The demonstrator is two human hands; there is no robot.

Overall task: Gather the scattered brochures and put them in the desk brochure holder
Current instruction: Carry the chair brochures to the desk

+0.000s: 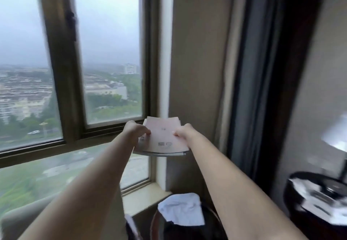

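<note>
Far to the left, a tall window (105, 52) with a dark bronze frame looks out on a hazy grey sky, rows of pale buildings and green trees well below. At the lower left corner, the rounded edge of a pale upholstered seat (16, 217) shows, blurred.

Both bare forearms reach forward and up from the bottom of the view toward the middle. The left hand (134, 130) pinches the left edge of a stack of brochures (162, 136), thumb on the top sheet and the other fingers hidden under the stack. The stack is held in the air in front of the window's lower right corner and the cream wall beside it, roughly flat and tipped slightly toward the camera. Its top sheet is pale pink with small printed marks near the close edge, and grey edges of more sheets show beneath. The right hand (183, 131) pinches the right edge in the same way, thumb on top.

Below the hands, a crumpled white cloth (181, 208) lies on a dark round object by the sill. Further right hangs a dark curtain (262, 70). At the right edge stands a dark round table (293, 198) with blurred papers on it, with a lamp (336, 134) above it.
</note>
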